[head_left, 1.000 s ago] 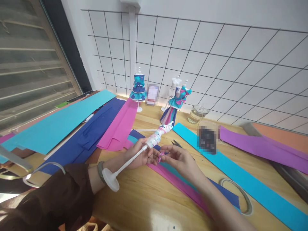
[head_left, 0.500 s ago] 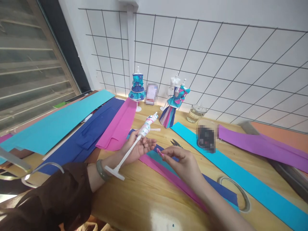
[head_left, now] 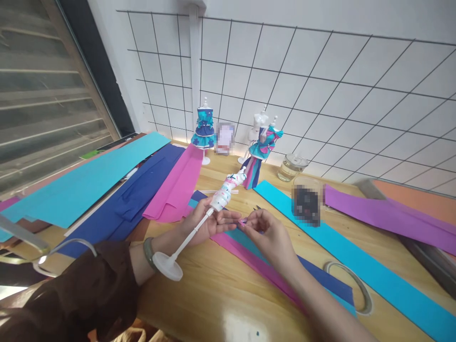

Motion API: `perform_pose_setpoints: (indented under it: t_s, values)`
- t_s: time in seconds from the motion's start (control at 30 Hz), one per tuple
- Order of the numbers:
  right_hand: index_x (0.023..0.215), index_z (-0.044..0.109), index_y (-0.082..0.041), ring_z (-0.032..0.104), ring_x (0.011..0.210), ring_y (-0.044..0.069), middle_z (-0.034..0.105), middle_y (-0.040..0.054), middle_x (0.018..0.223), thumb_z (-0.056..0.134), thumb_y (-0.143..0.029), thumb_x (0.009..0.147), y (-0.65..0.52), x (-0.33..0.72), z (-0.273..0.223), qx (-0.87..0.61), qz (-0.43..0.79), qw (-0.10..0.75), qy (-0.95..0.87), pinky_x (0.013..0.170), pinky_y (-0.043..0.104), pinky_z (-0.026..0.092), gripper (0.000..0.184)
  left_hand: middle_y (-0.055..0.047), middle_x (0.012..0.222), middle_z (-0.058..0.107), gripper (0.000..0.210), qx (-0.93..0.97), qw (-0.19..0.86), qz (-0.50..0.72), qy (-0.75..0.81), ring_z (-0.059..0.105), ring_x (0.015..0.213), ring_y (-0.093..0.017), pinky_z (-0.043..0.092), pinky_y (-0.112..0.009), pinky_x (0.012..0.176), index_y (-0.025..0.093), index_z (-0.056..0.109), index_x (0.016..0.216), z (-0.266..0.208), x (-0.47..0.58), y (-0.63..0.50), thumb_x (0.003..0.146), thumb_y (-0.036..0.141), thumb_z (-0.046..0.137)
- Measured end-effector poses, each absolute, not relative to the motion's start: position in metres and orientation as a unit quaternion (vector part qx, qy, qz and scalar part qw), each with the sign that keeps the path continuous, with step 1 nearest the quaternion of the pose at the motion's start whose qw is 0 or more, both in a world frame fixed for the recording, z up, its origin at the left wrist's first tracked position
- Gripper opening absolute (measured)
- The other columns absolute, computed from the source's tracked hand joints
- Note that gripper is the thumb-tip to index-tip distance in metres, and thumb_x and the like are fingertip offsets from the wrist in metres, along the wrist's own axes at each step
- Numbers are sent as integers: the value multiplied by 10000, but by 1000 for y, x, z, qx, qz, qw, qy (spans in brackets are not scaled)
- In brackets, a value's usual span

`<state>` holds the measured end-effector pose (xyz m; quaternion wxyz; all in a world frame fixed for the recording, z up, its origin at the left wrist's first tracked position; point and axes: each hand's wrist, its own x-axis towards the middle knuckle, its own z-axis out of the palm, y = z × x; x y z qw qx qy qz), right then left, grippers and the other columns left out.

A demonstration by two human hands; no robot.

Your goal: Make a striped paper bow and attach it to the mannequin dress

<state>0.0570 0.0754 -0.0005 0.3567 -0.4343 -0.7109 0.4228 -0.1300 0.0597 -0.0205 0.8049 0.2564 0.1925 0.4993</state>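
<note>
My left hand [head_left: 199, 227] holds a small white mannequin [head_left: 223, 195] on a stand, between the thumb and the palm. Its torso has pink and blue bits on it and leans away to the upper right, while the round base [head_left: 167, 266] hangs over my wrist. The other left fingers stretch out toward my right hand [head_left: 273, 240]. Between the right thumb and forefinger is pinched a tiny pink piece [head_left: 242, 222], close to the left fingertips; its exact shape is too small to tell. Under both hands lie blue, teal and pink paper strips [head_left: 263, 266].
Dressed mannequins [head_left: 204, 128] stand at the back near the grid wall. Scissors, partly hidden, lie behind my right hand. A roll of tape [head_left: 366, 294], a jar of pale liquid [head_left: 292, 167], a long blue strip [head_left: 356, 256] and purple paper [head_left: 384, 216] occupy the right side.
My left hand has tilted the mannequin and shifted it slightly to the right, so its round base shows more fully. The left fingertips are now closer to the pink piece in my right hand.
</note>
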Motion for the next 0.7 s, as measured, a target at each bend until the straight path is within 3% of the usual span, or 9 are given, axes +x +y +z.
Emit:
perform_pose_setpoints:
  t_s: [0.13,0.27,0.37,0.5,0.7]
  values:
    - [853,540,-166,527,510,117,573,-9,586,674,-487,619,80,57,0,-426,532,335,-651,483,245,430,419,-217,997,617,496,273,797,502,195,563,986,-284,361,-406,939,82,556,564,-20,-131,59,815,473,384]
    - [678,594,-152,555,540,140,607,31,594,677,-502,605,81,59,2,-442,535,322,-643,524,272,448,367,-206,975,623,515,282,788,509,202,561,984,-276,374,-404,923,90,555,556,-16,-132,59,819,490,367]
    - [673,616,-151,550,547,150,615,45,592,655,-485,644,80,61,4,-458,496,346,-652,520,276,441,338,-198,1011,610,511,270,770,535,218,542,1010,-271,398,-388,896,101,545,541,-16,-133,60,825,482,357]
    - [697,647,-151,542,560,156,636,62,630,612,-451,704,78,60,2,-470,415,339,-701,521,280,432,302,-182,1120,560,504,283,768,528,227,576,891,-245,452,-357,764,99,550,552,-17,-133,60,826,470,347]
    - [693,653,-133,531,479,119,632,45,590,634,-467,677,74,54,0,-455,520,279,-667,482,245,413,335,-202,960,610,519,312,785,500,193,593,784,-229,440,-353,747,90,548,553,-17,-129,56,837,452,307]
